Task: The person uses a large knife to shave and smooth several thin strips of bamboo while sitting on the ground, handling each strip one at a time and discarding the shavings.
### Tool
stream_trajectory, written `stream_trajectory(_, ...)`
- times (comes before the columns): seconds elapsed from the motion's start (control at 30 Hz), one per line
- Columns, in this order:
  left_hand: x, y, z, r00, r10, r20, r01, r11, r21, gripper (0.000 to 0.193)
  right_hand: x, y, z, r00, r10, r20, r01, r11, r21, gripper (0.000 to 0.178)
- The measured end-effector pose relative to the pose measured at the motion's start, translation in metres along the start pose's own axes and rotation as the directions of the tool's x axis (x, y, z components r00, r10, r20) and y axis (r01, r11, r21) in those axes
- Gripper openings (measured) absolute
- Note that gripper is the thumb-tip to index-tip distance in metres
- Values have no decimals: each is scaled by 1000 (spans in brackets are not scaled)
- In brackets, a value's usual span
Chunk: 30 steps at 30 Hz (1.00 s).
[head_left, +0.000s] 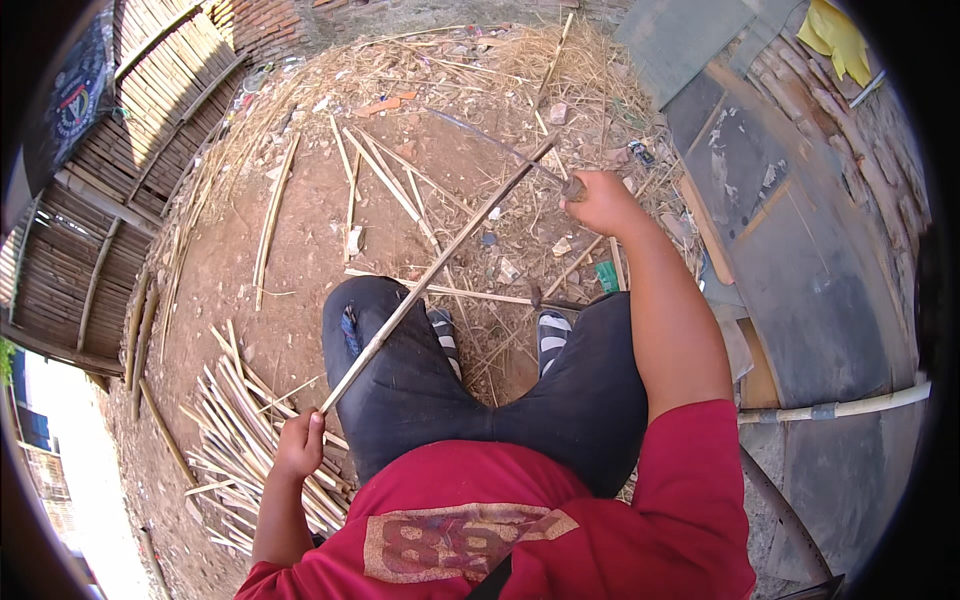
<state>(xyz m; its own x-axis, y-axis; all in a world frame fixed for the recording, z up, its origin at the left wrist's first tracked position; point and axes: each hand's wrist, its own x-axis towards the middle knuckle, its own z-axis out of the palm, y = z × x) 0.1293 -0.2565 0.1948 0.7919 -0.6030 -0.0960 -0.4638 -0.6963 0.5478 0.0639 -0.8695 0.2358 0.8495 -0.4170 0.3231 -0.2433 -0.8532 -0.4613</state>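
A long bamboo strip point(430, 272) slants across my left thigh, its far end dark and raised toward the right. My left hand point(299, 444) is closed around its near end, with the thumb along the top. My right hand point(604, 204) grips the handle of a long, thin-bladed knife point(535, 168), whose blade points away to the far left. The blade crosses the strip near its far end; I cannot tell whether they touch. Another light strip point(465, 293) lies crosswise just beyond my sandalled feet, next to a dark piece by the right foot.
A pile of cut bamboo strips point(265, 455) lies on the dirt at my left. More strips point(390, 185) and wood scraps are scattered ahead. Grey boards point(810, 270) line the right side, with a bamboo pole point(860, 405) across them. A slatted bamboo wall point(90, 265) stands at left.
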Motion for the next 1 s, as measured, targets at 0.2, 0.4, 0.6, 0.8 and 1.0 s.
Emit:
stream_trajectory(0.2, -11, -3, 1, 999, 0, -32, -2, 996, -88, 44, -10, -82, -20, 940, -118, 321, 139, 989, -45, 25)
stream_trajectory(0.4, 2, 0, 5, 1000, -24, 9, 25, 999, -33, 46, 5, -4, -17, 974, 135, 183, -150, 986, 67, 28)
stream_trajectory(0.6, -12, -8, 0, 999, -32, 40, 34, 997, -71, 48, -10, -74, -17, 954, -24, 300, 59, 993, -107, 35)
stream_trajectory(0.8, 4, -12, 13, 995, -70, 73, 81, 984, -157, 50, 4, -31, -9, 933, 103, 344, -164, 974, 154, 29)
stream_trajectory(1.0, -8, -19, 2, 989, -105, 108, 127, 968, -215, 50, -2, -69, -6, 970, -58, 235, 70, 997, -43, 24)
